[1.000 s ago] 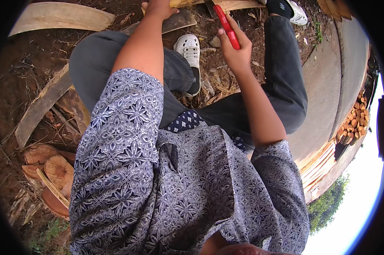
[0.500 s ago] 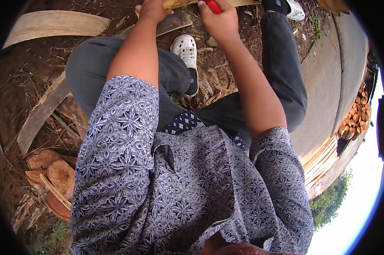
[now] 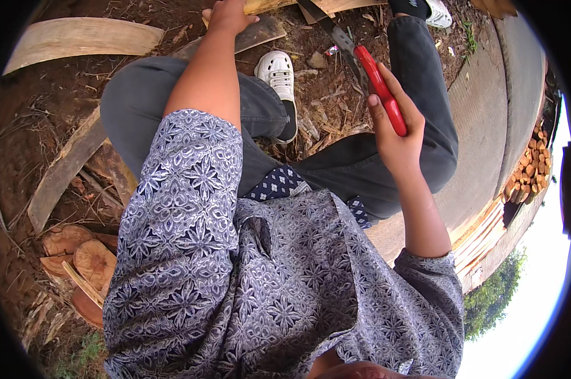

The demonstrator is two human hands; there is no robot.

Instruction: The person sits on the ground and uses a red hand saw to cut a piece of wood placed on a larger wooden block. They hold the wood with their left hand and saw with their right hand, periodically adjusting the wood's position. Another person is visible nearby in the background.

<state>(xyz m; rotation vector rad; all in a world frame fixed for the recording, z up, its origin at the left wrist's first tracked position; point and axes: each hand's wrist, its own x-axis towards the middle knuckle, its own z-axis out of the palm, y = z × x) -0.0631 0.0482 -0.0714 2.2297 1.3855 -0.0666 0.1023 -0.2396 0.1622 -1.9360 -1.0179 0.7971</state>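
Right hand (image 3: 399, 150) is closed round the red handle of a saw-like tool (image 3: 376, 81), thumb on the handle's inner side. Tool sits out front, above the gap between the knees, right of the white shoe (image 3: 276, 71). Long axis runs diagonally: butt lower right, near the right leg (image 3: 418, 69); dark blade (image 3: 321, 19) points upper left, running off the top edge, tip out of view. Left hand (image 3: 230, 16) is at the wood piece (image 3: 269, 5) along the top edge; can't tell how tight its grip is.
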